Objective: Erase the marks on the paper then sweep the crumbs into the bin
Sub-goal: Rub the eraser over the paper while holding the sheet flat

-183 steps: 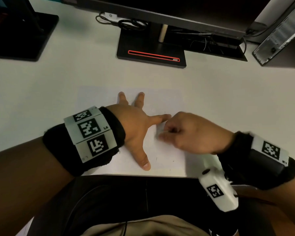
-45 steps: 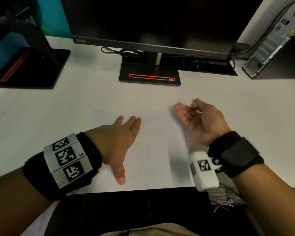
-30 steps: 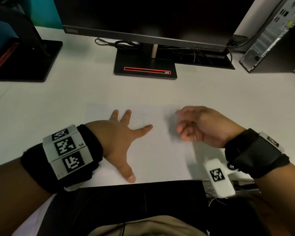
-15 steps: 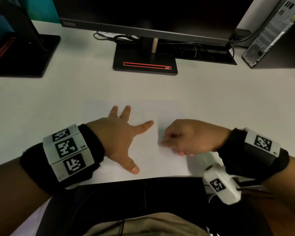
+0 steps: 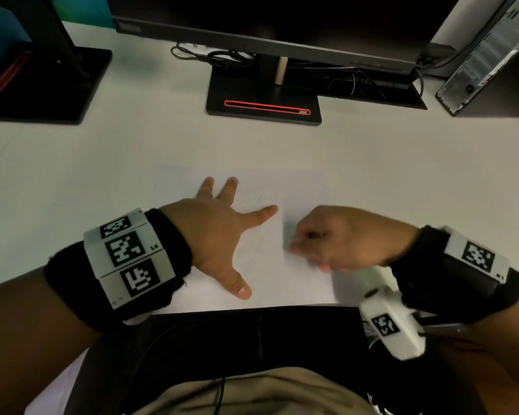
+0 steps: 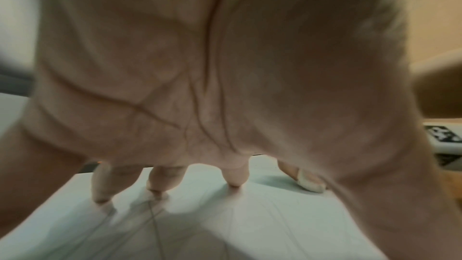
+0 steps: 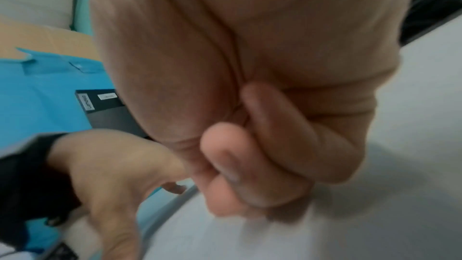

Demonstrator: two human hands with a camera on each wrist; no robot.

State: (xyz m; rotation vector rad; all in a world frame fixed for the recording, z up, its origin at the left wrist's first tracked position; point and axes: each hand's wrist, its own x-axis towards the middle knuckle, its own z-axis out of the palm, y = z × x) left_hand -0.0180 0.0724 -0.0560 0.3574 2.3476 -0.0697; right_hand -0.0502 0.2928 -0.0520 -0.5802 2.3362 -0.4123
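Note:
A white sheet of paper lies on the white desk near its front edge, with faint pencil marks by my left fingertips. My left hand presses flat on the sheet, fingers spread. Just to its right, my right hand is curled knuckles-up with its fingertips down on the paper. In the left wrist view a small white eraser shows pinched at a right fingertip, touching the paper. The right wrist view shows only curled right fingers, blurred. No bin is in view and no crumbs can be made out.
A black monitor stand with a red slot sits behind the paper, with cables beside it. A second black stand is at the far left and a computer tower at the far right. The desk's front edge meets my lap.
My right hand, earlier lifted palm-up beyond the paper's right edge, has turned over and come down curled onto the paper. My left hand stayed flat and spread its index finger.

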